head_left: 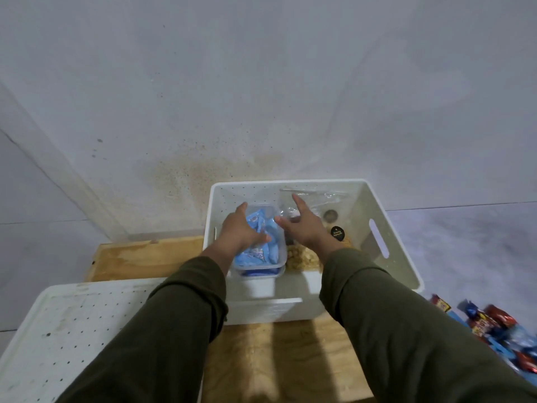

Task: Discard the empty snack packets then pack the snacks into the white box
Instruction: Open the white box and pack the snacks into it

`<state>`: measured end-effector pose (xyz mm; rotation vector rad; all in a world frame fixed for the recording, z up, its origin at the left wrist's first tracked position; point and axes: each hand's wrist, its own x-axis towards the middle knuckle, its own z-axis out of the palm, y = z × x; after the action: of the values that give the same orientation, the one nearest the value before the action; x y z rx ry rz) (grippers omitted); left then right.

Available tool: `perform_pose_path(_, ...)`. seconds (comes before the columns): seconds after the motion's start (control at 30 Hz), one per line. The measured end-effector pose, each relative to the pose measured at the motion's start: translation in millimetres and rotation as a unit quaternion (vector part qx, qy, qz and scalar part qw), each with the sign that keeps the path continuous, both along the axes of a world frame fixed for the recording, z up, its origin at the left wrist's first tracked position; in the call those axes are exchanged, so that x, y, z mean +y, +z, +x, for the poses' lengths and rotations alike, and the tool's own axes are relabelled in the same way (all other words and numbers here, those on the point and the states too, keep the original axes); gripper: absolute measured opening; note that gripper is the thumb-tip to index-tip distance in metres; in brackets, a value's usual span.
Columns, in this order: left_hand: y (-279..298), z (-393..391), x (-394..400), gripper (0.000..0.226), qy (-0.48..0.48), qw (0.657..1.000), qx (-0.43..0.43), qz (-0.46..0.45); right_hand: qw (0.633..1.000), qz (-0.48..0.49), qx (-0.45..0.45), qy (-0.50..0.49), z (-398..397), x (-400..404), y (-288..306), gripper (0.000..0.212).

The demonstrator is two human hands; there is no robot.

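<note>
Head-worn view, looking steeply down, close over white box [392,228]

Under my left grip [242,228] the tub [276,257] of blue packets fills the white box's [401,257] left side; right of my right grip [302,225], beyond the black-stickered bag [337,232], there's open room.

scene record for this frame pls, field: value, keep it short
left hand: left hand rests on blue packets in a clear tub
right hand: right hand open, fingers spread, over a clear bag
container: white box on a wooden board; holds tub, bag, bag of tan snacks
unpacked: wrapped snacks at right, outside the box
other: perforated white lid at left
</note>
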<state>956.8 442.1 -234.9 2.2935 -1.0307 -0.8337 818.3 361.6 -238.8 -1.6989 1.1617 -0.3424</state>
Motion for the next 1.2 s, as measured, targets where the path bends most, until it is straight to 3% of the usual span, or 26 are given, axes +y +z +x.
perform_pose_path(0.27, 65, -93, -39, 0.108, -0.083, 0.992, 0.025, -0.087, 0.987, -0.155, -0.009, -0.031, -114, -29, 76, 0.076)
perform_pose_path(0.53, 82, -253, -61, 0.111, -0.131, 0.970, 0.016, -0.204, 0.977, -0.211, 0.011, -0.013, -289, -72, 93, 0.083)
perform_pose_path(0.7, 41, -363, -43, 0.117, -0.115, 0.962, -0.025, -0.245, 0.970, -0.238, 0.029, 0.049, -398, -73, 56, 0.088)
perform_pose_path(0.9, -39, -463, 6, 0.119, -0.067, 0.977, -0.100, -0.176, 0.963, -0.248, 0.072, 0.080, -506, -34, -23, 0.097)
perform_pose_path(1.2, -123, -492, 38, 0.116, -0.101, 0.966, -0.230, -0.066, 0.948, -0.299, 0.088, 0.068, -571, -7, -127, 0.112)
